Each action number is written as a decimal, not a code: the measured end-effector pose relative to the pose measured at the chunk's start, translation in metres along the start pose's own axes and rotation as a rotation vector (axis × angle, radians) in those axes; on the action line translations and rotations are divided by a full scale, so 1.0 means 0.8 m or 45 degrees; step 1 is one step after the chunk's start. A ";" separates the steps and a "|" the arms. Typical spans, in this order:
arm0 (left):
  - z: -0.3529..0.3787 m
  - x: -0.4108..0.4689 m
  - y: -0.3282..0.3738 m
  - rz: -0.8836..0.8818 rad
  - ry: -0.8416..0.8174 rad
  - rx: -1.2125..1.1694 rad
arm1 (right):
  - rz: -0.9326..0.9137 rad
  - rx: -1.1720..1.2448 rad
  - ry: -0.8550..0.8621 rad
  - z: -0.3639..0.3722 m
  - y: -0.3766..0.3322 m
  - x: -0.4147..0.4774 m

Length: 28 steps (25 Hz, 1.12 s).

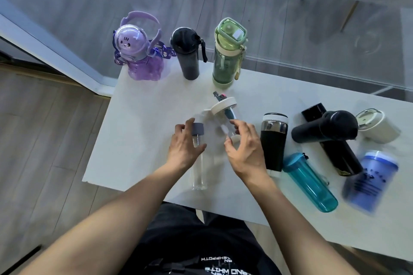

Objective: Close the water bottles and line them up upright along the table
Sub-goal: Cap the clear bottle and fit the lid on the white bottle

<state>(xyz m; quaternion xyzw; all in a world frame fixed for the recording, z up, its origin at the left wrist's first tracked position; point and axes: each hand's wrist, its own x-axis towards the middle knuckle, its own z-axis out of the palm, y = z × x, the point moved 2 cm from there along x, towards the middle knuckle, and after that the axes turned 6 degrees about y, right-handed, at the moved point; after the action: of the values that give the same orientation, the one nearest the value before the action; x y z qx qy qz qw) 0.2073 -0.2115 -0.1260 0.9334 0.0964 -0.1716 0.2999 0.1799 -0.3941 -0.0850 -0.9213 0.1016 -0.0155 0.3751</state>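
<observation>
At the table's far edge three closed bottles stand upright in a row: a purple bottle (138,51), a black bottle (186,53) and a green bottle (228,51). My left hand (185,143) wraps around a slim clear bottle with a grey cap (198,129), which stands upright. My right hand (243,147) curls around a tilted clear bottle with a white lid (223,105) and a teal strap. The two clear bottles are close together near the table's middle.
Right of my hands, on the white table (134,129), stands a black and silver tumbler (273,140). A teal bottle (310,183) and black bottles (324,129) lie on their sides. A white container (377,127) and a blurred blue shaker (371,181) sit at the far right.
</observation>
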 end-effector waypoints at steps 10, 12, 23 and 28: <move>-0.044 -0.037 0.006 0.247 0.087 -0.288 | 0.162 0.110 -0.161 -0.002 -0.055 -0.002; -0.056 -0.052 0.011 0.415 0.128 -0.305 | 0.213 0.233 -0.227 -0.005 -0.075 -0.002; -0.068 -0.058 0.058 0.785 0.212 -0.004 | 0.190 0.174 0.131 -0.107 -0.079 0.007; -0.042 -0.037 0.083 0.721 0.210 0.200 | 0.120 0.257 0.320 -0.168 -0.061 0.054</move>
<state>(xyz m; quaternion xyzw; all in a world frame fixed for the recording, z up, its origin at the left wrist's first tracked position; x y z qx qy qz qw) 0.2077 -0.2472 -0.0545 0.9543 -0.1572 -0.0117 0.2538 0.2170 -0.4609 0.0435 -0.8639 0.1887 -0.1233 0.4504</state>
